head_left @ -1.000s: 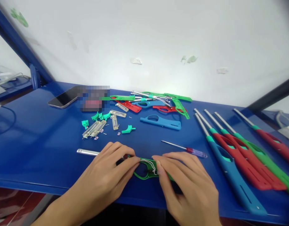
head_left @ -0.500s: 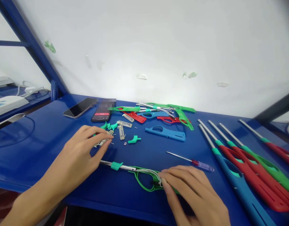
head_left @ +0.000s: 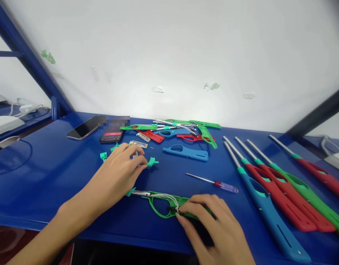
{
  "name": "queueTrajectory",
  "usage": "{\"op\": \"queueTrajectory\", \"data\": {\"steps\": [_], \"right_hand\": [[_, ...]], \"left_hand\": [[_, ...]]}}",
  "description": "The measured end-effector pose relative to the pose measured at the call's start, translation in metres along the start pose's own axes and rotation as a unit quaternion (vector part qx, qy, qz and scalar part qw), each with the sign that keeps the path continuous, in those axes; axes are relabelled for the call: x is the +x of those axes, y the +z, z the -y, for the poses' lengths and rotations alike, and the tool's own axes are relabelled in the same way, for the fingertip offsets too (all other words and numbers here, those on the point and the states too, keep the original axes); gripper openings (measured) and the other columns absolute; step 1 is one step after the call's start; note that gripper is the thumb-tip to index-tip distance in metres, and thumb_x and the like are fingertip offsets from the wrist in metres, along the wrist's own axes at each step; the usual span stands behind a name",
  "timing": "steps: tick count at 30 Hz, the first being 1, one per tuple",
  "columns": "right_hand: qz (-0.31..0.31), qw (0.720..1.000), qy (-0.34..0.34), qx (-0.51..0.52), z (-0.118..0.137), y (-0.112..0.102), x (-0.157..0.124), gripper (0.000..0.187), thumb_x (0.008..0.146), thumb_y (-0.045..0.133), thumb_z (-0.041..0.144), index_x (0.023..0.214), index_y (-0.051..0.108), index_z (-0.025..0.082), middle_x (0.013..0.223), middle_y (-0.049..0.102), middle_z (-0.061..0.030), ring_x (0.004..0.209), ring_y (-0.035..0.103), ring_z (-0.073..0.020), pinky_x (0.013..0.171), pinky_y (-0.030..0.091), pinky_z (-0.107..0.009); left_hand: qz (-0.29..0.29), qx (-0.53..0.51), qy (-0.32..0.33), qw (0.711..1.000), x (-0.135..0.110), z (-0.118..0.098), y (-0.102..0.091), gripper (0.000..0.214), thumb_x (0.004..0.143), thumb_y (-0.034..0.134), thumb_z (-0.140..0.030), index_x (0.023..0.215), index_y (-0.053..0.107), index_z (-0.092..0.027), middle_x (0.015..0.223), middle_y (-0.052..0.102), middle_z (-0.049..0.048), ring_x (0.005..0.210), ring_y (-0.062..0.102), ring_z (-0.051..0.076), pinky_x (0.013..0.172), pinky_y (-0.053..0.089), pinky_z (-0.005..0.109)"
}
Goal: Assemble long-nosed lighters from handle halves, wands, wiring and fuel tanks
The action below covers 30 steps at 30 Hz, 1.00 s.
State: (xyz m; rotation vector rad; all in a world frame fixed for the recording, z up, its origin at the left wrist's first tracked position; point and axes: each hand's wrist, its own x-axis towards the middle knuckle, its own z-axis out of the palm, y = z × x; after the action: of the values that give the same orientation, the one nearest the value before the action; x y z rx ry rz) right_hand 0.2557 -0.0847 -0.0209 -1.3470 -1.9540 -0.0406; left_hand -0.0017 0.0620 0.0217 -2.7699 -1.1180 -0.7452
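Observation:
A green lighter half-shell point(head_left: 161, 203) with white wires and a metal tube lies near the front edge of the blue table point(head_left: 42, 173). My right hand point(head_left: 213, 228) rests on its handle end, fingers curled and pressing it down. My left hand point(head_left: 118, 175) reaches over the small loose parts, fingertips pinched beside a teal trigger piece point(head_left: 152, 161) and small clear tubes point(head_left: 139, 144). Whether the fingers hold anything I cannot make out.
A red-handled screwdriver point(head_left: 213, 182) lies to the right of the shell. Several assembled long lighters point(head_left: 269, 187) lie at the right. Loose red, green and blue shells point(head_left: 186, 151) and two phones point(head_left: 83, 127) sit farther back by the white wall.
My left hand left the green shell, went to the small parts, then shifted right toward the teal piece. The right hand stays on the shell. The view shifted slightly.

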Motion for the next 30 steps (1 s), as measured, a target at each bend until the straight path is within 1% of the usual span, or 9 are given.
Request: {"op": "queueTrajectory", "data": {"steps": [3, 8, 11, 16, 20, 23, 25, 27, 30], "right_hand": [[0.001, 1.0, 0.02, 0.02, 0.002, 0.0, -0.001, 0.008, 0.106, 0.069, 0.026, 0.11, 0.075, 0.029, 0.1, 0.078, -0.0012, 0.086, 0.074, -0.018, 0.078, 0.06, -0.031], [-0.005, 0.999, 0.025, 0.023, 0.006, -0.001, 0.001, 0.008, 0.107, 0.068, 0.025, 0.113, 0.072, 0.028, 0.101, 0.079, 0.0001, 0.084, 0.073, -0.0179, 0.079, 0.057, -0.033], [-0.025, 1.0, 0.017, 0.009, 0.008, -0.002, 0.005, 0.007, 0.109, 0.067, 0.03, 0.111, 0.073, 0.027, 0.097, 0.079, 0.0, 0.081, 0.073, -0.0184, 0.077, 0.057, -0.034], [-0.032, 0.999, 0.026, -0.009, 0.01, -0.002, 0.012, 0.019, 0.112, 0.062, 0.04, 0.104, 0.075, 0.027, 0.093, 0.079, -0.0012, 0.077, 0.073, -0.0191, 0.071, 0.056, -0.034], [-0.029, 0.999, 0.029, -0.011, 0.01, -0.003, 0.013, 0.025, 0.114, 0.058, 0.038, 0.099, 0.075, 0.027, 0.091, 0.078, -0.001, 0.074, 0.072, -0.0184, 0.067, 0.055, -0.033], [-0.027, 0.999, 0.034, 0.0, 0.008, -0.003, 0.011, 0.025, 0.114, 0.058, 0.036, 0.097, 0.075, 0.028, 0.09, 0.078, -0.0002, 0.075, 0.072, -0.0183, 0.068, 0.054, -0.033], [-0.015, 0.999, 0.036, 0.013, 0.007, -0.002, 0.007, 0.021, 0.112, 0.062, 0.034, 0.097, 0.075, 0.029, 0.091, 0.077, 0.0004, 0.076, 0.072, -0.0181, 0.07, 0.054, -0.033], [-0.011, 0.998, 0.049, 0.027, 0.006, -0.001, 0.004, 0.017, 0.111, 0.064, 0.03, 0.097, 0.075, 0.028, 0.092, 0.077, 0.0006, 0.079, 0.071, -0.0181, 0.073, 0.054, -0.034], [-0.013, 0.997, 0.062, 0.042, 0.008, 0.001, 0.0, 0.014, 0.109, 0.066, 0.025, 0.099, 0.075, 0.028, 0.093, 0.076, 0.0011, 0.08, 0.069, -0.0178, 0.074, 0.053, -0.034]], "left_hand": [[-0.009, -0.033, -0.023, 0.999, -0.006, -0.019, -0.009, 0.022, 0.113, 0.054, -0.036, 0.107, 0.07, -0.023, 0.122, 0.073, 0.0093, 0.114, 0.07, 0.028, 0.097, 0.058, 0.046], [-0.019, -0.169, -0.068, 0.983, -0.018, -0.047, -0.02, 0.017, 0.112, 0.053, -0.032, 0.097, 0.06, -0.026, 0.133, 0.076, 0.0049, 0.122, 0.074, 0.025, 0.098, 0.061, 0.039], [-0.034, -0.204, -0.068, 0.976, -0.022, -0.051, -0.023, 0.016, 0.108, 0.055, -0.027, 0.093, 0.06, -0.026, 0.123, 0.081, 0.0034, 0.112, 0.08, 0.025, 0.094, 0.063, 0.04], [-0.04, -0.242, -0.082, 0.966, -0.019, -0.05, -0.024, 0.025, 0.105, 0.055, -0.025, 0.081, 0.057, -0.025, 0.097, 0.084, 0.0012, 0.095, 0.083, 0.023, 0.079, 0.064, 0.035], [-0.024, -0.276, -0.114, 0.954, -0.016, -0.053, -0.018, 0.03, 0.11, 0.052, -0.03, 0.081, 0.051, -0.025, 0.076, 0.073, -0.0014, 0.084, 0.081, 0.02, 0.064, 0.06, 0.027], [-0.025, -0.286, -0.135, 0.948, -0.017, -0.055, -0.01, 0.021, 0.111, 0.056, -0.031, 0.092, 0.048, -0.027, 0.066, 0.065, -0.0078, 0.062, 0.073, 0.014, 0.051, 0.052, 0.022], [-0.038, -0.295, -0.13, 0.946, -0.018, -0.055, -0.007, 0.009, 0.111, 0.057, -0.029, 0.108, 0.049, -0.028, 0.067, 0.066, -0.0115, 0.05, 0.065, 0.01, 0.05, 0.051, 0.02], [-0.045, -0.29, -0.102, 0.95, -0.018, -0.056, -0.006, 0.008, 0.113, 0.055, -0.026, 0.119, 0.053, -0.029, 0.072, 0.071, -0.0121, 0.049, 0.062, 0.008, 0.054, 0.053, 0.019], [-0.044, -0.251, -0.044, 0.966, -0.018, -0.058, -0.008, 0.017, 0.115, 0.052, -0.022, 0.112, 0.066, -0.031, 0.085, 0.078, -0.0105, 0.063, 0.071, 0.007, 0.064, 0.055, 0.018]]}}
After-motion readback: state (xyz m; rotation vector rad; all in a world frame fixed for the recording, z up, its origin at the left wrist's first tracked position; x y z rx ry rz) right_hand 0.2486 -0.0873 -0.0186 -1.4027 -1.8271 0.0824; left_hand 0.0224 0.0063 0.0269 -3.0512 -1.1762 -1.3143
